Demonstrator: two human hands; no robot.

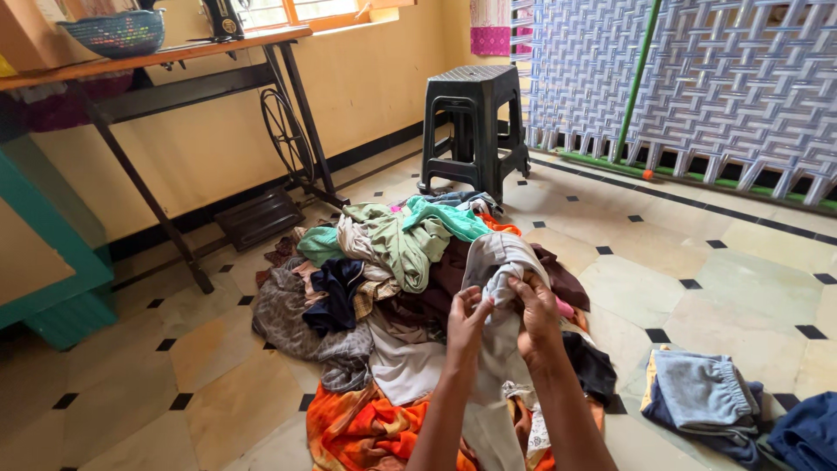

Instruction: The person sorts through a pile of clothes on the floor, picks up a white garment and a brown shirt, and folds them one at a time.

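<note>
Pale floor tiles point(697, 288) spread beneath a heap of clothes point(392, 288) near the black stool point(473, 122), and above it the left hand point(468, 321) and right hand point(536, 316), fingers curled tight, pinch a light grey garment point(499, 262) held up between them.

Blue cloth point(806, 432) cut off, perhaps folded.
</note>
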